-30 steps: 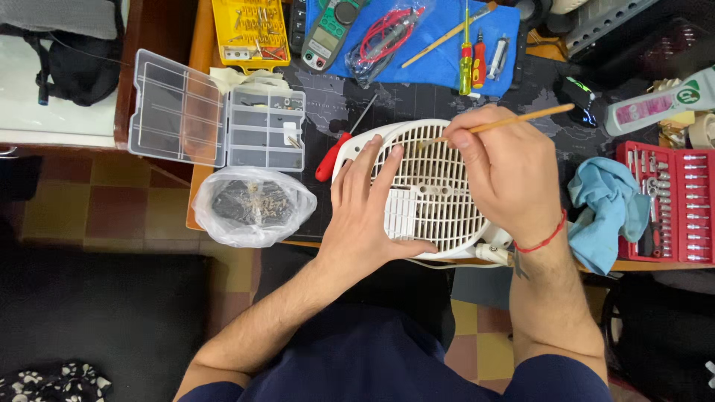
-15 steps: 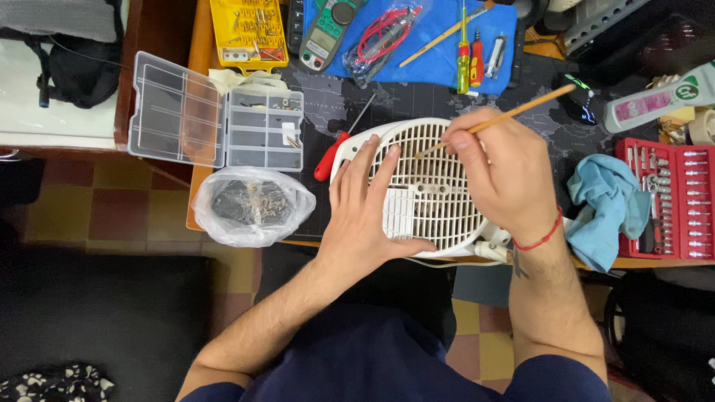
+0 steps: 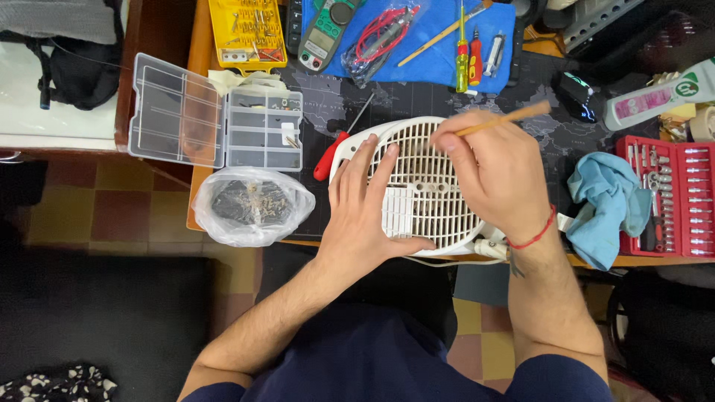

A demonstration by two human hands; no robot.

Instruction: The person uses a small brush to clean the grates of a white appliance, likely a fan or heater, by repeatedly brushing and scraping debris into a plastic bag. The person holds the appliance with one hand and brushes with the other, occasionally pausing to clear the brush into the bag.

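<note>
Grille (image 3: 428, 186), white, round: left hand (image 3: 369, 212) flat and open at 9 o'clock, steadying; right hand (image 3: 495, 175) pinching wooden brush handle (image 3: 506, 119). Keep strokes along slots.

The worktop (image 3: 195, 89) is brown wood under a dark map-printed mat (image 3: 417, 97). At its near edge lie a white round fan grille (image 3: 424, 186) and, toward the left corner, a clear bag of screws (image 3: 252, 205). Behind the bag lies an open clear parts organiser (image 3: 216, 119). A blue cloth (image 3: 439, 30) spreads along the far edge, with a yellow bit case (image 3: 246, 30) left of it. At the right edge sit a crumpled blue rag (image 3: 603, 205) and a red socket set (image 3: 674, 197).
</note>
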